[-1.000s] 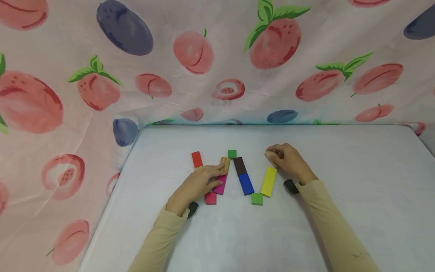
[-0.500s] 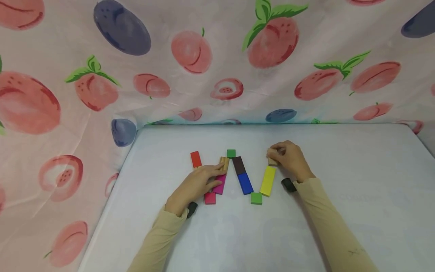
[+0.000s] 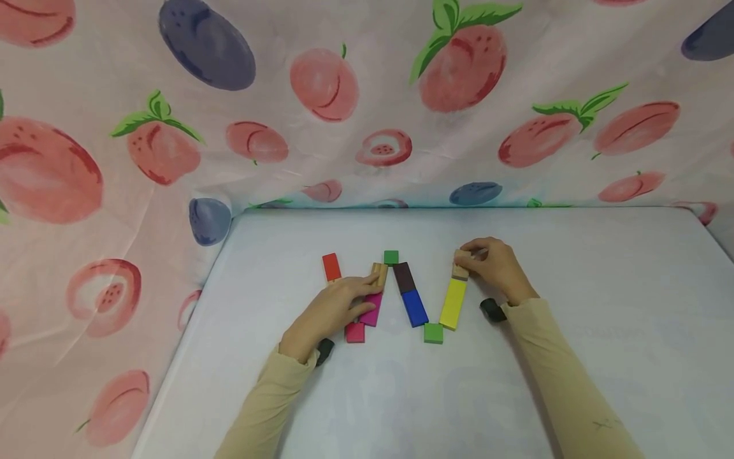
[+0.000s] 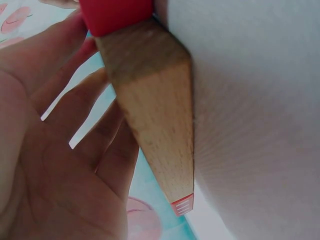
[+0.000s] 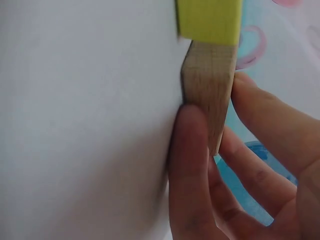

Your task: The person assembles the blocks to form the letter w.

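Note:
My right hand (image 3: pixel 497 269) pinches a plain wooden block (image 3: pixel 460 271) at the far end of a yellow block (image 3: pixel 453 305). In the right wrist view, fingers lie along both sides of this wooden block (image 5: pixel 210 82), whose end meets the yellow one. My left hand (image 3: pixel 329 312) reaches over the left part of the row with relaxed fingers. Its fingertips touch or hover at a ridged tan block (image 3: pixel 380 275) and a magenta block (image 3: pixel 373 310). The left wrist view has its fingers spread beside a wooden block (image 4: pixel 160 120) adjoining a red block (image 4: pixel 120 15).
The blocks form a zigzag on the white table (image 3: pixel 367 401). It includes a red block (image 3: pixel 331 266), green blocks (image 3: pixel 391 257), a dark brown block (image 3: pixel 404 278), a blue block (image 3: pixel 415 308) and a pinkish-red block (image 3: pixel 355 333). A fruit-patterned cloth (image 3: pixel 275 64) hangs behind.
The right hand has brought the wooden block from a slanted pose into line with the yellow block's far end. The left hand has stayed where it was.

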{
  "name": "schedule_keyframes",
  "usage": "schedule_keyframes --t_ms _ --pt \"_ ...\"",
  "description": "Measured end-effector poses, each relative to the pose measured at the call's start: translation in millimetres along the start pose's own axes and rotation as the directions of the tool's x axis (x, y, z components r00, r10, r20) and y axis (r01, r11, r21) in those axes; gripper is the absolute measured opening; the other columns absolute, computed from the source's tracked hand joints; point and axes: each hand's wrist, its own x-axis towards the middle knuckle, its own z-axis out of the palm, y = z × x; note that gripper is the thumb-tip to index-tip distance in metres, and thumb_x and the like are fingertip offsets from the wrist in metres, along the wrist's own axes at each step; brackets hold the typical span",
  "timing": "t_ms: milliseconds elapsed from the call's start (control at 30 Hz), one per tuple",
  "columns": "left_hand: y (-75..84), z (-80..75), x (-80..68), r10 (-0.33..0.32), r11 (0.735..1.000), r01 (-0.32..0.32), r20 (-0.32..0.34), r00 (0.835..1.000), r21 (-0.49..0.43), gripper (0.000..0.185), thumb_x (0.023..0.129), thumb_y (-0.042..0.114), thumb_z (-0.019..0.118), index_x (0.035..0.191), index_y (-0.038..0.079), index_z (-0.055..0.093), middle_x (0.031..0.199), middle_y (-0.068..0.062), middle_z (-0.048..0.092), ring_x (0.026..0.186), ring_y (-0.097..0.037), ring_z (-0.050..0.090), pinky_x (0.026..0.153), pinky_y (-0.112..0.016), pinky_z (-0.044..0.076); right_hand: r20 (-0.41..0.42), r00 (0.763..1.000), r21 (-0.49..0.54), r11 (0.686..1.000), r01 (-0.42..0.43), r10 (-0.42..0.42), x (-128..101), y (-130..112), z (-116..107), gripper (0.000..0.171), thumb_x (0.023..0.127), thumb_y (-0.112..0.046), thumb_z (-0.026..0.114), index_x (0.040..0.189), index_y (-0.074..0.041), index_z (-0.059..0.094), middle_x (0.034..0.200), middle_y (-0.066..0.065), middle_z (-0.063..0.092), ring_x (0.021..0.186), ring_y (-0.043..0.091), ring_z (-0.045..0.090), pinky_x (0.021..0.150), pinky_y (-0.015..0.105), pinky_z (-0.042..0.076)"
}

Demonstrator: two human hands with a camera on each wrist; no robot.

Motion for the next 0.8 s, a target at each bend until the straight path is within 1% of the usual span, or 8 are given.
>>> schedule_keyframes --t_ms 100,233,400,600,800 --pt "0.5 -0.7 0.0 0.0 1.0 0.0 -0.001 1.0 -0.003 0.044 0.085 0.031 0.066 0.128 0.022 0.057 0.139 0.004 0.045 0.125 -0.013 0.042 0.1 -0.035 0.037 0.014 1.0 -0.003 1.0 -0.008 0.008 -0.1 1.1 -1.5 0.039 0.083 -0.031 0.068 0.11 -0.003 0.063 0.107 0.015 0.057 0.089 0.027 0.055 0.071 0.035 0.046" --pt "0.9 -1.3 0.1 0.003 1.0 -0.003 0.001 1.0 0.001 0.044 0.085 0.031 0.066 0.128 0.021 0.057 0.139 0.004 0.045 0.125 -0.014 0.042 0.1 -0.036 0.037 0.028 1.0 0.005 1.0 0.001 -0.001 -0.5 3.8 -2.9 0.042 0.082 -0.033 0.069 0.11 -0.003 0.063 0.103 0.015 0.06 0.088 0.026 0.057 0.073 0.036 0.047" --pt "2.8 -2.3 0.7 0.009 1.0 -0.009 0.003 1.0 0.008 0.044 0.086 0.03 0.065 0.128 0.021 0.057 0.139 0.003 0.045 0.125 -0.015 0.042 0.101 -0.037 0.036 0.021 1.0 0.014 1.0 0.002 -0.002 -0.9 7.5 -2.9 0.042 0.081 -0.035 0.07 0.109 -0.004 0.064 0.099 0.015 0.063 0.086 0.026 0.059 0.073 0.036 0.047" --pt "5.5 -3.7 -0.3 0.005 1.0 -0.005 0.004 1.0 0.007 0.043 0.086 0.028 0.066 0.127 0.019 0.057 0.138 0.001 0.046 0.124 -0.017 0.043 0.102 -0.041 0.035 0.032 0.999 0.018 1.0 -0.014 0.013 -1.4 8.9 -2.3 0.043 0.08 -0.034 0.071 0.11 -0.004 0.063 0.101 0.016 0.062 0.088 0.027 0.059 0.077 0.039 0.047" --pt "4.3 -3.2 -1.1 0.007 1.0 -0.007 0.0 1.0 0.017 0.043 0.085 0.029 0.066 0.126 0.02 0.058 0.136 0.0 0.048 0.124 -0.018 0.044 0.101 -0.042 0.035 0.044 0.999 0.008 1.0 -0.016 0.016 -2.9 6.6 -4.3 0.044 0.08 -0.035 0.071 0.11 -0.004 0.063 0.101 0.014 0.061 0.088 0.026 0.058 0.076 0.038 0.046"
